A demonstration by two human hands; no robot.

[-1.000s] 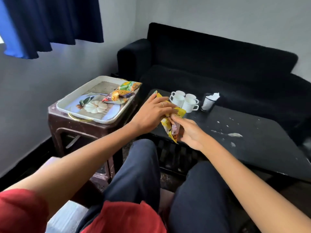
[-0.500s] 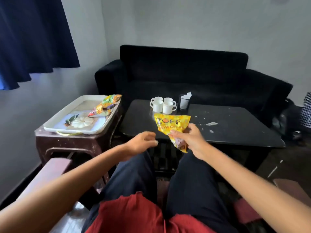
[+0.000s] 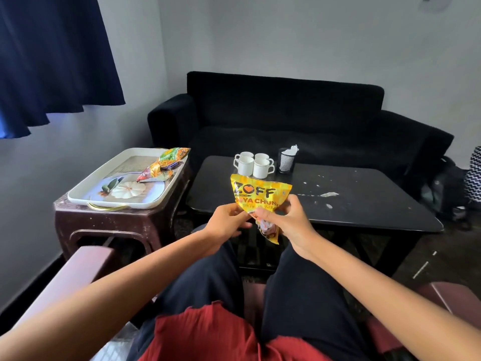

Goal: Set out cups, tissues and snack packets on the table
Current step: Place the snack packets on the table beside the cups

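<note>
both hands pinch the yellow snack packet (image 3: 260,194), left hand (image 3: 229,220) and right hand (image 3: 286,220) at its lower edge, held just short of the black table (image 3: 364,204), near the cups (image 3: 253,164). snack step underway; next, lay it down beside them.

One head-worn view — looking forward and down, hands close.

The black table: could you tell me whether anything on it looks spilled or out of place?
Yes. The black table has pale crumbs or scraps scattered across its right half, like a spill; what they are is unclear. The four white cups and the mesh tissue holder stand upright and tidy.
</note>
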